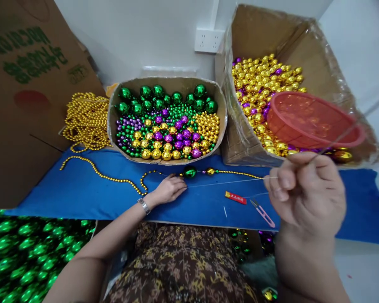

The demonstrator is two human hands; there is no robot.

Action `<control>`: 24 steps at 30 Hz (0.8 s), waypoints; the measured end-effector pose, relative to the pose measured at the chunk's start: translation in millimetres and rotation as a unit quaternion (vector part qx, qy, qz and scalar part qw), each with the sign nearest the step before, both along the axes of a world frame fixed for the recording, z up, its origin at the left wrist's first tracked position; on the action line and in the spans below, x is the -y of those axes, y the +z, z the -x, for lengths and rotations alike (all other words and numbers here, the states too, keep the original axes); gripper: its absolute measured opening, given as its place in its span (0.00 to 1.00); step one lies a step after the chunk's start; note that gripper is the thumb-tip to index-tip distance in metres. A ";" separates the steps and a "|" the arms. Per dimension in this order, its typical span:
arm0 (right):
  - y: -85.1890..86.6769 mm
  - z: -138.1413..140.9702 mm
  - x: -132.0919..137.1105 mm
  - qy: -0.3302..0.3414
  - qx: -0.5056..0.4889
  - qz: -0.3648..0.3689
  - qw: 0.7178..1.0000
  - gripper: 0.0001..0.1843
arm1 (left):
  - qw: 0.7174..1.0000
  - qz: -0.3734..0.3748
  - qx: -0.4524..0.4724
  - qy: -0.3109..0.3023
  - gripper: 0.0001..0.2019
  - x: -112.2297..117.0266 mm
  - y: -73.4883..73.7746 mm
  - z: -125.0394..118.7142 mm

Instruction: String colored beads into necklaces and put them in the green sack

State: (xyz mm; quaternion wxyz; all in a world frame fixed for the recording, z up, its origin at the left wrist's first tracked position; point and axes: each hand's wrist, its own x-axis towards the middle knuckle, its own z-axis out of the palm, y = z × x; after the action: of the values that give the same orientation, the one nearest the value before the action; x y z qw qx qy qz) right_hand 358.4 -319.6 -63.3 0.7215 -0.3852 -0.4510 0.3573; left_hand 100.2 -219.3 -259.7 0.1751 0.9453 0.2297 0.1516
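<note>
My right hand [312,195] is raised at the right, fingers curled in a pinch on a thin thread [230,183]. That thread runs taut leftward to my left hand [169,189], which rests low over the blue cloth with its fingers pressed together on it. Just beyond my left fingertips lies a strand of beads, with a large green bead [190,171], a gold bead [210,171] and a chain of tiny gold beads [236,173]. Another gold bead chain [107,179] trails off to the left. What exactly sits under my left fingers is hidden.
Pink-handled thread snips [263,213] and a small red packet [235,198] lie on the blue cloth [202,210]. Behind stand a box of mixed beads [167,161] and a larger carton [240,147] holding a red basket [316,120]. Gold bead strands [86,120] are heaped left.
</note>
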 end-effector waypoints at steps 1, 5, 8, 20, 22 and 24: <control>3.6 -1.5 -1.3 -0.014 -0.004 -0.007 1.000 0.03 | 1.000 -0.003 -0.007 0.000 0.14 -0.7 1.3 0.1; 3.5 -4.2 -5.3 -0.010 -0.014 -0.007 1.000 0.03 | 0.999 0.009 -0.031 -0.009 0.14 0.8 9.8 0.1; -16.2 -1.4 -6.8 0.031 0.001 0.018 0.999 0.05 | 0.998 0.053 -0.017 -0.026 0.17 5.9 30.2 1.8; -66.3 18.4 -7.3 0.065 0.071 0.118 0.988 0.10 | 0.996 -0.071 -0.002 0.062 0.13 -77.7 97.0 -67.6; -68.9 18.3 -6.4 0.056 0.105 0.121 0.985 0.10 | 0.993 -0.086 -0.073 0.041 0.15 -89.7 93.5 -77.6; -71.7 17.2 -4.9 0.045 0.143 0.127 0.981 0.11 | 0.991 -0.090 -0.092 0.039 0.15 -94.6 93.2 -80.5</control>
State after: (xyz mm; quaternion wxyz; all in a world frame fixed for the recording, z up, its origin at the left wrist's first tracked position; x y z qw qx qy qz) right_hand 341.2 -314.7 -135.1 0.5783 -0.5000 -0.5170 0.3851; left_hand 180.7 -124.7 -166.4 0.0610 0.9575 0.2670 0.0906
